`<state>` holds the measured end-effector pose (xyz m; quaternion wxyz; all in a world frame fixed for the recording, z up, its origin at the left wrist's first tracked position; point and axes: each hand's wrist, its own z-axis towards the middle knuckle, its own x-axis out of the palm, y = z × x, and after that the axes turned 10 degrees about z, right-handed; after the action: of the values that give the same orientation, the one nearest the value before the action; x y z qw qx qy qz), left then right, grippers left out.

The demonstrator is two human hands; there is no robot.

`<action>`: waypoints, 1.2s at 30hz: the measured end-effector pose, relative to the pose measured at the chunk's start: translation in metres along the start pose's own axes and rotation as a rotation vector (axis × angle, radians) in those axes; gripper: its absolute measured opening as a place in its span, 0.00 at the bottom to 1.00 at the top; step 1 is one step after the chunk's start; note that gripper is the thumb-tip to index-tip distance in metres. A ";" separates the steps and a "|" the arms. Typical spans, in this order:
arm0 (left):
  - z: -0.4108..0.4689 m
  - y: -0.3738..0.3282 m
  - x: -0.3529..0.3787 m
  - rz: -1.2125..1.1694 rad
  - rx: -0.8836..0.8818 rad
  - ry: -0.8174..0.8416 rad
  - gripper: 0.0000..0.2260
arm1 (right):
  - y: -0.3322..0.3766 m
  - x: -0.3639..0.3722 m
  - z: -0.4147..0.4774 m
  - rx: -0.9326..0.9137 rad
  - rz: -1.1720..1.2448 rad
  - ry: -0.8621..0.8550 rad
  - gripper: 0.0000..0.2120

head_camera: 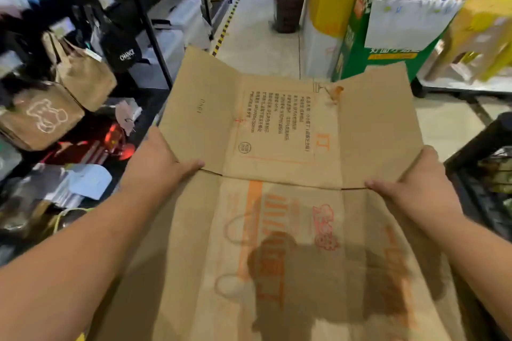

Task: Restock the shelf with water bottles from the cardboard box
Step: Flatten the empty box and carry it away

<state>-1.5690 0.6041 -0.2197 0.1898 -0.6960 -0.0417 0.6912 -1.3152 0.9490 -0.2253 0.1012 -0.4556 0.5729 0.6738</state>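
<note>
A flattened brown cardboard box (279, 130) with orange print and a dark stain fills the middle of the head view, held out flat in front of me. My left hand (158, 163) grips its left edge at the fold line, thumb on top. My right hand (415, 191) grips the right edge at the same fold, thumb on top. No water bottles are in view.
A dark shelf rack (144, 22) on the left carries tan bags, black caps and packets. The aisle floor (257, 33) runs ahead with a yellow-black stripe. A green display box (357, 55), yellow stools and red packs stand on the right; a black crate (482, 174) is near my right hand.
</note>
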 end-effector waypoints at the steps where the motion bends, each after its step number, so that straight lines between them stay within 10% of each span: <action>1: -0.007 -0.018 -0.042 0.019 0.021 -0.002 0.41 | 0.032 -0.034 -0.009 -0.007 -0.029 -0.003 0.45; 14: -0.092 -0.121 -0.337 -0.015 0.142 -0.141 0.35 | 0.189 -0.294 -0.099 -0.201 -0.010 -0.181 0.46; 36: -0.081 -0.231 -0.307 -0.063 0.480 -0.075 0.43 | 0.111 -0.378 -0.171 0.035 -0.053 -0.466 0.46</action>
<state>-1.4555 0.7031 0.1429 0.3695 -0.6032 0.0951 0.7003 -1.0898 0.9106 0.1380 0.2562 -0.3009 0.5333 0.7479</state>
